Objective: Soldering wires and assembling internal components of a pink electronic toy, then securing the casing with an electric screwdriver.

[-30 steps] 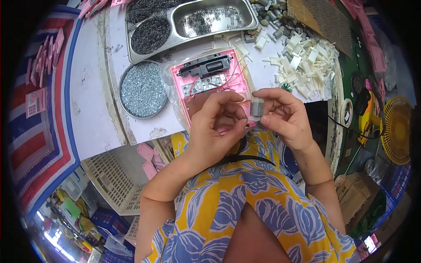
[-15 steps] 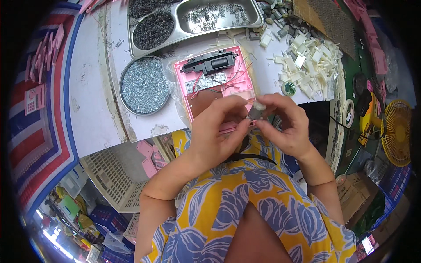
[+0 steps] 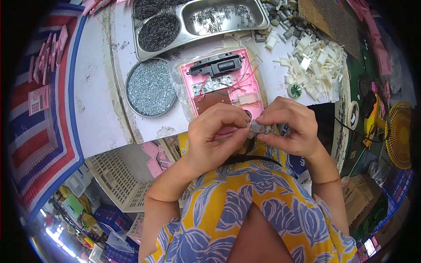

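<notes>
A small grey motor [image 3: 259, 128] is pinched between the thumb and fingers of my right hand [image 3: 291, 127]. My left hand [image 3: 219, 136] closes its thumb and forefinger at the motor's left end; whatever fine part they grip there is too small to make out. Just beyond my hands lies an open pink plastic casing [image 3: 189, 93], its near part hidden by my left hand. Inside it are a black mechanism [image 3: 226, 65], a silver metal plate [image 3: 202, 87], thin red and green wires, and a white plastic piece [image 3: 246, 99] on the right.
A round tray of screws [image 3: 151, 87] stands left of the casing. Behind is a metal tray [image 3: 186, 37] with dark springs. White plastic parts [image 3: 307, 70] are heaped at the right, with several grey motors [image 3: 280, 17] behind. A plastic basket [image 3: 114, 175] sits below the table's edge.
The motor has turned from upright to lying sideways between my fingers. Both hands have shifted slightly down relative to the casing, baring its white piece. The whole view has moved a little.
</notes>
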Tool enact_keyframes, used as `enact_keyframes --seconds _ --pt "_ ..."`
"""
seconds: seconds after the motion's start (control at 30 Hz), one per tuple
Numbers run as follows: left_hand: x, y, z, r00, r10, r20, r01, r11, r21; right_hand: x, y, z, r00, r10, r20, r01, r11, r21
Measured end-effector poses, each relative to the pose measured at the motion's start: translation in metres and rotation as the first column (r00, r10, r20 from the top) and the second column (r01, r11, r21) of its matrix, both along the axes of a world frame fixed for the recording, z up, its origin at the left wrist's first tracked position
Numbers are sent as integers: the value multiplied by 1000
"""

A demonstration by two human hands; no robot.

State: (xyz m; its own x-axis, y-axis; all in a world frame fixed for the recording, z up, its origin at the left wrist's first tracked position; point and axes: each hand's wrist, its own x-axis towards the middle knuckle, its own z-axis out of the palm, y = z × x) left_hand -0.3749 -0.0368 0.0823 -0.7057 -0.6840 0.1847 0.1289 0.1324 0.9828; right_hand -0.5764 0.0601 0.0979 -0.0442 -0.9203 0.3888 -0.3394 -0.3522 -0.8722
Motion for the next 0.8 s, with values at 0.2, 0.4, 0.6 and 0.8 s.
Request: enact_keyframes --seconds 0.2,0.4,0.6,0.8 --pt "1 0 -1 999 17 39 -13 996 -85 -1 -4 0 995 24 -97 -30 998 -56" --pt "-6 1 1 998 21 60 -10 984 -177 -8 1 1 983 8 -183 -22 997 -72" --pt "-31 -45 -1 909 292 299 7 705 -709 -29 17 2 963 -162 -215 141 984 -109" --pt "-60 -43 5 788 451 419 196 462 -865 -40 29 -3 954 -233 -188 213 969 -124"
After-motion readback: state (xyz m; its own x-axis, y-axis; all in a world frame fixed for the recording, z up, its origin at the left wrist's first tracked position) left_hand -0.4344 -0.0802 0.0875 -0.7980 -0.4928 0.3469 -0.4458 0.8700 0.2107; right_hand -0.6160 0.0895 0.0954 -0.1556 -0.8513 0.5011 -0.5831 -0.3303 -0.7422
